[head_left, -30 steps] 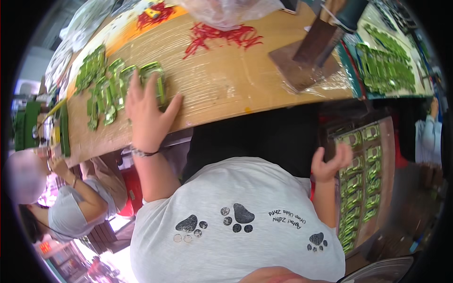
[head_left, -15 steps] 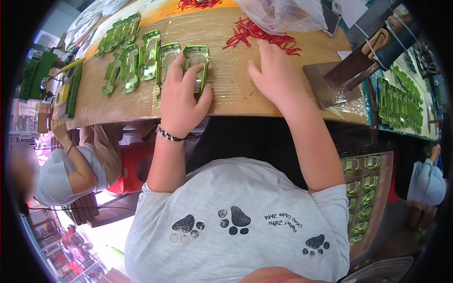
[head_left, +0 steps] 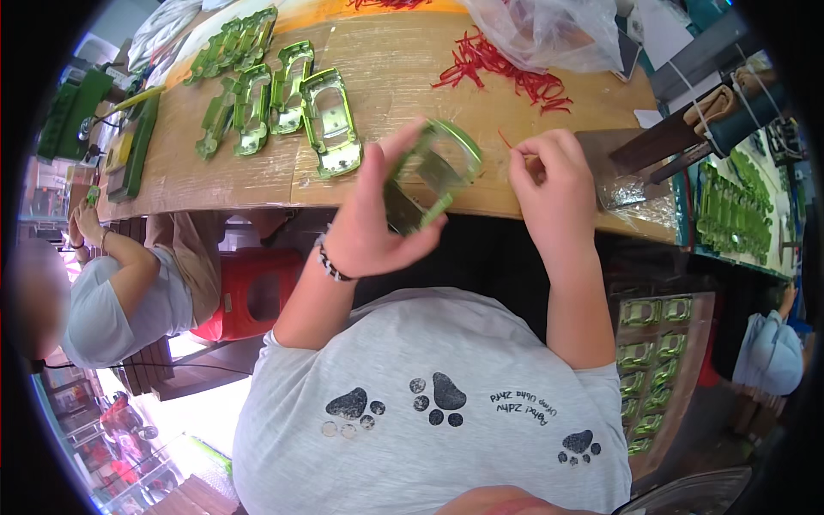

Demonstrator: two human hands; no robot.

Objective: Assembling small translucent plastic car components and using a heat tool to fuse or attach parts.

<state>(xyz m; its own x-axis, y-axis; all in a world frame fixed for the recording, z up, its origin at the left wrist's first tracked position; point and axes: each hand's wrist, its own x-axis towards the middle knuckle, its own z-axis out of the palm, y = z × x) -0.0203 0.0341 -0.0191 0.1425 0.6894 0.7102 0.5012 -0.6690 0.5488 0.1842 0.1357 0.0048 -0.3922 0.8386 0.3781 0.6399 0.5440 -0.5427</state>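
Note:
My left hand (head_left: 362,225) is closed round a shiny green toy car body shell (head_left: 455,153), held tilted above the table's near edge. The shell is slightly blurred, and its near part is partly covered by my palm and fingers. To its right, my right hand (head_left: 556,184) pinches a thin red strip (head_left: 504,137) between thumb and fingertips, with one end poking out to the left. Beyond that hand lies a loose heap of red strips (head_left: 493,64). More green car shells (head_left: 332,124) lie in a slanting group at the left of the table.
A clear plastic bag (head_left: 549,33) sits behind the red heap. At the right stands a metal plate (head_left: 608,176) with dark-handled tools. A green box-like fixture (head_left: 133,159) is at the left table edge. Co-workers sit left and far right; a board of shells (head_left: 665,360) is low right.
My left hand has lifted a car shell off the table and brought it right and nearer. My right hand has drawn back from the red heap with a strip pinched in it.

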